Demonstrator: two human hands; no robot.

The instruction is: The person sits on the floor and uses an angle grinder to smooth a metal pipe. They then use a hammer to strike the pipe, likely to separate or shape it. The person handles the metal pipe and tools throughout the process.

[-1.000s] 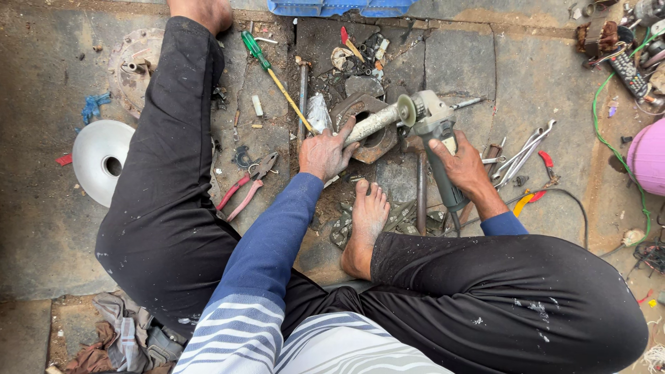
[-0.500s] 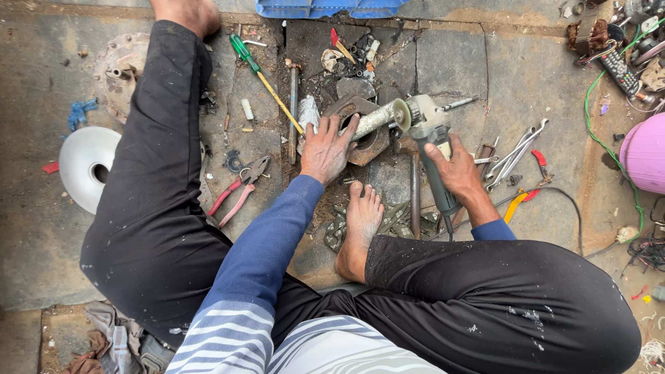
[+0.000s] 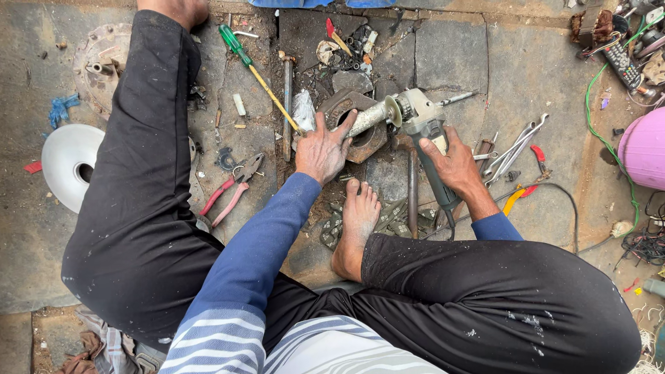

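Note:
I sit on a stone floor with my legs spread. My right hand [image 3: 454, 165] grips the grey body of an angle grinder [image 3: 422, 128], whose cable trails back past my bare foot [image 3: 357, 225]. My left hand [image 3: 324, 149] rests with fingers spread on a round rusty metal part [image 3: 360, 138] and touches the grinder's pale side handle [image 3: 367, 118], which points left over that part.
A green-handled screwdriver [image 3: 253, 66], a hammer [image 3: 287, 104] and red-handled pliers [image 3: 232, 194] lie left of my left hand. Several wrenches [image 3: 516, 149] lie right of the grinder. A white disc [image 3: 69, 166] sits far left, a pink round object [image 3: 644, 149] far right, with green wire [image 3: 603, 131] nearby.
My left hand let go of the side handle and flattened onto the round metal part. My right hand has kept its hold on the grinder body.

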